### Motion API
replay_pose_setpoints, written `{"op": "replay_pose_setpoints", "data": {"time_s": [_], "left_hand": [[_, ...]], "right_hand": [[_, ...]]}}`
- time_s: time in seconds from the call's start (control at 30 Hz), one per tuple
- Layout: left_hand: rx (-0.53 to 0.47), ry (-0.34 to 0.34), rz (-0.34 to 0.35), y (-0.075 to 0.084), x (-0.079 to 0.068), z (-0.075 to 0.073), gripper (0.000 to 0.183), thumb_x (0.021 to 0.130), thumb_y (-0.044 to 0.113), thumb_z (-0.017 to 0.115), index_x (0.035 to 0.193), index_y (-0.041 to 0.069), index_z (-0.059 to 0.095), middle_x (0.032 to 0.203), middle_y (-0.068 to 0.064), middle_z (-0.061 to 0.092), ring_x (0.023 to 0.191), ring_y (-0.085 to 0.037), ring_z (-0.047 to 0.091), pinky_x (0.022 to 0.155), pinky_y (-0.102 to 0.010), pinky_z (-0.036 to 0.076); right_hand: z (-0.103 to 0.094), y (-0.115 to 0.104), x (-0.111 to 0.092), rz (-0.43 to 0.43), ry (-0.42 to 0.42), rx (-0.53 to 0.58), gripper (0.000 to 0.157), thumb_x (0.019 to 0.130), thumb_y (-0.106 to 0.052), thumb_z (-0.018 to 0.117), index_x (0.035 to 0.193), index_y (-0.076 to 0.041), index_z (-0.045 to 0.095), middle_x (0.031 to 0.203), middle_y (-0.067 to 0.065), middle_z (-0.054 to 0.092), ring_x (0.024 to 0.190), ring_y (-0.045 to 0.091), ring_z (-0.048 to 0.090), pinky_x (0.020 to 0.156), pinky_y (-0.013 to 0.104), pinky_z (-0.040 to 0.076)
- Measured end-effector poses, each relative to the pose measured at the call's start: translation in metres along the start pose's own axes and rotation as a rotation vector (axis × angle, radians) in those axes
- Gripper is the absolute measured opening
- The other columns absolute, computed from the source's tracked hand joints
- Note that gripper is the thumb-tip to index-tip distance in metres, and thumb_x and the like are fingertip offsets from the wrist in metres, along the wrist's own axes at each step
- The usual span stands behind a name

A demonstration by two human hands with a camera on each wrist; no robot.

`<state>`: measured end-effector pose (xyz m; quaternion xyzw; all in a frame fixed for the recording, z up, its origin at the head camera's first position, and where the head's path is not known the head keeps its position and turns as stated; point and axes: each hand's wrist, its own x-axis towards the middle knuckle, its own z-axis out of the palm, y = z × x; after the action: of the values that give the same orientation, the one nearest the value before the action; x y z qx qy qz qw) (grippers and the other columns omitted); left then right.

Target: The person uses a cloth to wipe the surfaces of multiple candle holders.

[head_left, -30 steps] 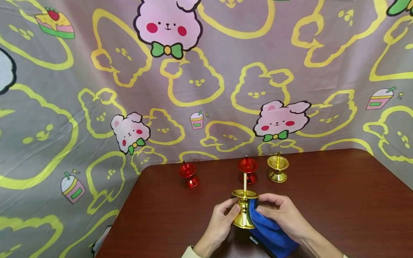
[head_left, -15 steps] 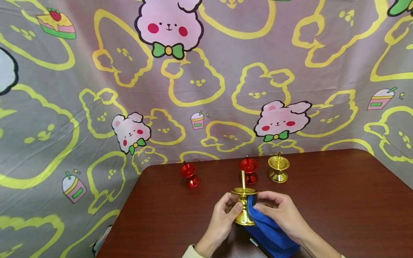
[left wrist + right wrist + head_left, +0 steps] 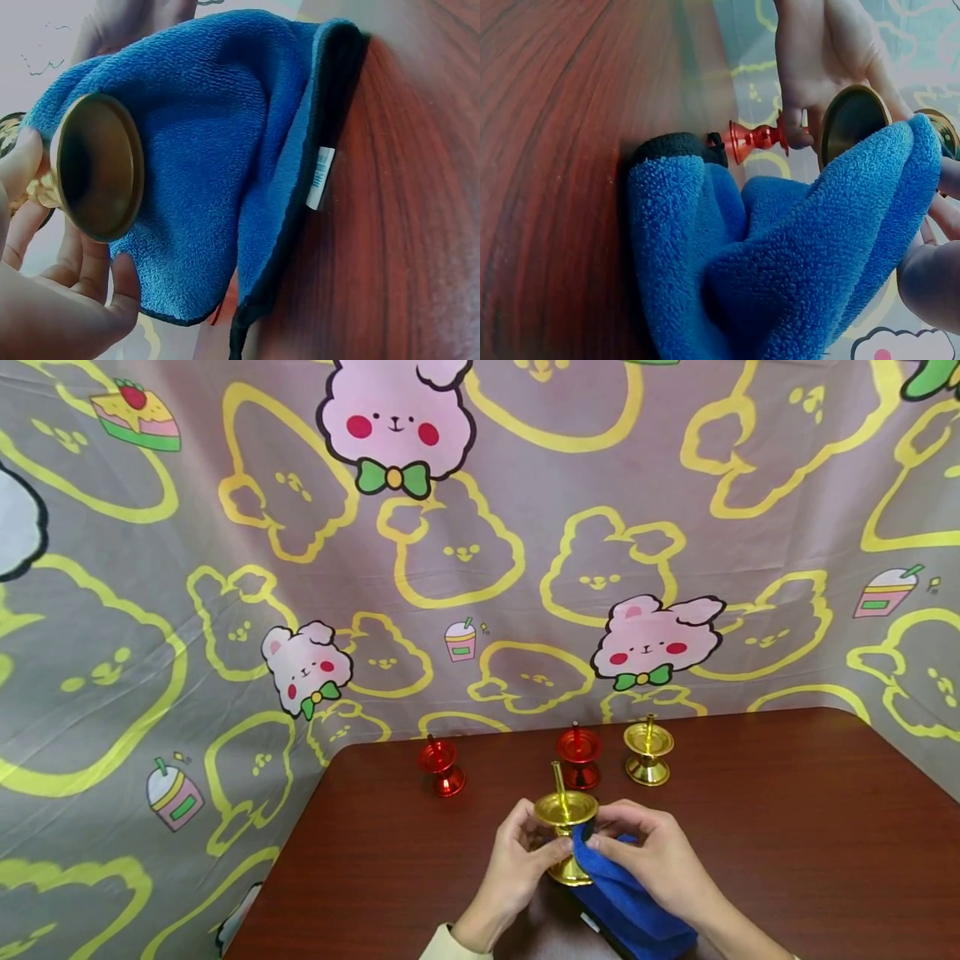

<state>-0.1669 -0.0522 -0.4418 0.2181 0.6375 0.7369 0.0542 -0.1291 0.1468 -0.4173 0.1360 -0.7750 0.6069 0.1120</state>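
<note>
A shiny gold candle holder (image 3: 566,810) with a dished top and a thin upright tube is held above the table. The left hand (image 3: 522,852) grips its stem, thumb in front; the left wrist view shows the hollow underside of its base (image 3: 101,166). Against the holder's right side, the right hand (image 3: 654,852) pinches a blue towel (image 3: 626,893) with dark edging and a white tag. The rest of the towel hangs below, as the right wrist view also shows with the towel (image 3: 780,255) covering part of the holder. Some fingers of both hands are hidden behind the holder.
At the back of the dark red-brown table (image 3: 360,860) stand a red candle holder (image 3: 442,767) on the left, another red holder (image 3: 579,756) near the middle and a gold holder (image 3: 648,750) beside it. A patterned cloth curtain (image 3: 420,568) hangs behind.
The held candle holder has tilted, its top now facing more toward the head camera and its tube leaning left. Both hands keep their hold, and the towel stays against the stem.
</note>
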Motion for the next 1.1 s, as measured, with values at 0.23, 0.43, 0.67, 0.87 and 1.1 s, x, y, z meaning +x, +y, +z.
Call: {"op": "replay_pose_setpoints", "data": {"time_s": [0.23,0.43,0.67,0.87,1.1], "left_hand": [[-0.012,-0.017,-0.114,0.002,-0.002,-0.001,0.042,0.085,0.003,0.078,0.119,-0.006,0.055,0.108,-0.008,0.070,0.094,-0.017,0.062,0.080,-0.027,0.051],[0.040,-0.012,-0.154,-0.004,-0.005,0.000,0.037,0.087,0.008,0.079,0.119,-0.005,0.067,0.095,-0.001,0.067,0.088,-0.012,0.061,0.074,-0.024,0.051],[0.183,-0.104,-0.066,-0.001,0.002,0.001,0.024,0.099,0.015,0.064,0.115,-0.001,0.071,0.103,-0.002,0.066,0.096,-0.011,0.059,0.082,-0.025,0.050],[0.124,-0.197,-0.098,0.001,0.002,-0.005,0.027,0.103,0.009,0.056,0.117,-0.013,0.065,0.092,-0.006,0.061,0.082,-0.011,0.058,0.073,-0.022,0.049],[0.059,-0.090,-0.135,-0.006,-0.003,-0.004,0.028,0.095,0.008,0.069,0.115,-0.012,0.069,0.087,0.000,0.069,0.075,-0.008,0.061,0.069,-0.021,0.051]], "right_hand": [[0.009,0.005,-0.009,-0.122,0.073,-0.053,0.022,0.083,-0.003,0.081,0.103,-0.009,0.077,0.098,-0.003,0.070,0.090,0.011,0.066,0.074,0.027,0.054],[0.013,0.011,-0.012,-0.090,0.091,-0.067,0.024,0.082,-0.002,0.081,0.105,-0.005,0.076,0.100,-0.001,0.071,0.092,0.009,0.065,0.077,0.025,0.053],[-0.009,0.025,0.003,0.239,-0.112,0.318,0.034,0.094,-0.008,0.070,0.124,0.008,0.065,0.110,0.012,0.072,0.091,0.015,0.069,0.077,0.029,0.056],[-0.031,0.044,0.009,0.228,-0.385,0.666,0.031,0.101,0.001,0.052,0.122,-0.012,0.071,0.115,0.007,0.071,0.100,0.017,0.068,0.085,0.030,0.055],[-0.028,0.051,0.004,0.205,-0.457,0.741,0.034,0.101,0.005,0.050,0.122,-0.011,0.070,0.117,0.007,0.071,0.101,0.017,0.068,0.085,0.030,0.055]]}}
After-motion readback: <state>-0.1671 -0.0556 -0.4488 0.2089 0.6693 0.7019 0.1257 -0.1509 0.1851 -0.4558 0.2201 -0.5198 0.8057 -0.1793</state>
